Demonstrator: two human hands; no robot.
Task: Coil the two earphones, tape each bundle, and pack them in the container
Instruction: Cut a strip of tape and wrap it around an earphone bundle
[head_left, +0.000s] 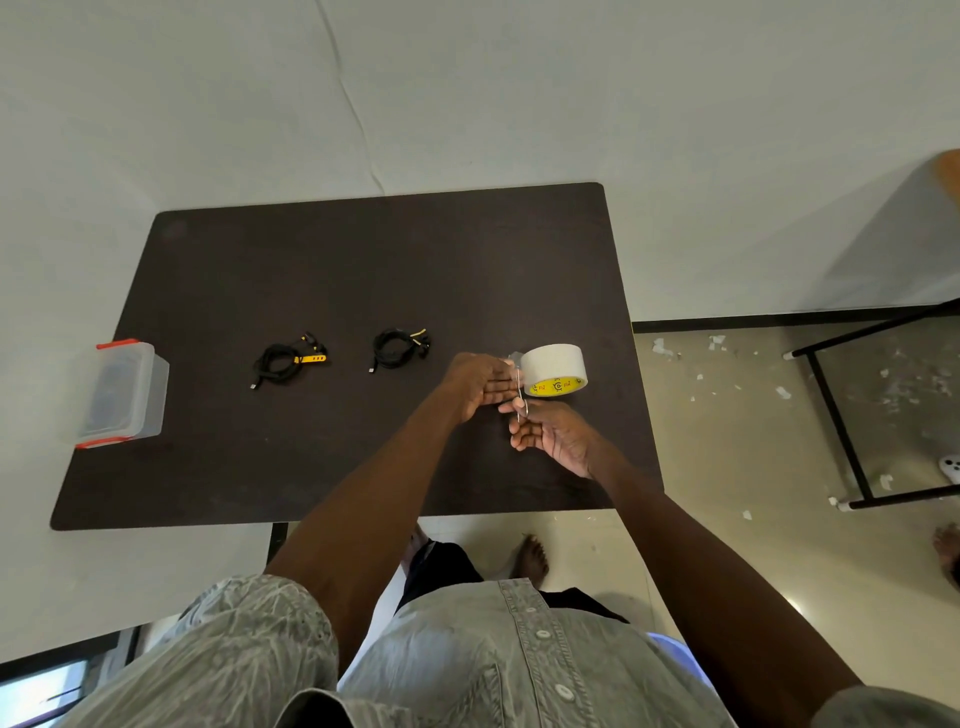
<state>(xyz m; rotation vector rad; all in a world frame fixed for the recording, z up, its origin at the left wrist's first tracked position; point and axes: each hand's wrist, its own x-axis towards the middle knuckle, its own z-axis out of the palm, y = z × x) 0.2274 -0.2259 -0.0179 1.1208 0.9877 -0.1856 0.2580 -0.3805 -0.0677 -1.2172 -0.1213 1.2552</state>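
Hands (480, 382) (553, 434) pull tape strip (520, 397) from tape roll (555, 368) beside coiled earphones (397, 349)

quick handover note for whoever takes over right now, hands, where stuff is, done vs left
Left hand: at the tape roll, steadying the pulled strip.
Right hand: pinching the free end of the strip of tape.
Both earphones are coiled on the table: left bundle, right bundle. No tape visible on either.
Clear container with red latches sits at the table's left edge, lid on.
Done: coiling. Left: tear the strip, tape each bundle, pack both in the container.
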